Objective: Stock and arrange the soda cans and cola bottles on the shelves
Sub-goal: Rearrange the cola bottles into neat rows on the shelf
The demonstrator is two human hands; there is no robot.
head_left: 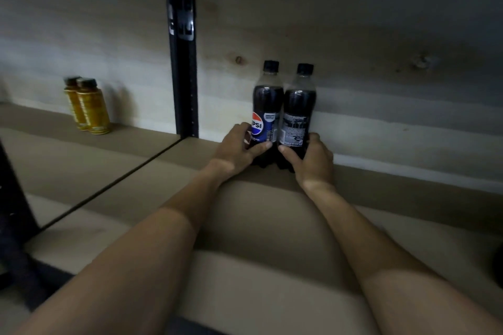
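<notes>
Shelf [258,223]: a pale, flat board seen from the front, dimly lit, backed by a wooden panel [353,49] with knots in its grain. Both bare forearms reach forward across the board and converge toward the panel. A black metal upright [186,84] divides this bay from the one on the left.

Two cola bottles stand upright, long axes vertical, black caps uppermost, touching side by side on the shelf close against the panel, just right of the upright. The left cola bottle [268,100] turns its front label toward the camera: a red, white and blue roundel with the letters "PSI" legible, the rest hidden by fingers. The right cola bottle [299,106] shows the back of its label, a block of fine print too small to read.

The left hand [235,148] grips the lower body of the left bottle, thumb across the front. The right hand [313,160] grips the right bottle likewise.

In the left bay two small amber bottles [91,106] with dark caps stand upright together near the panel.
</notes>
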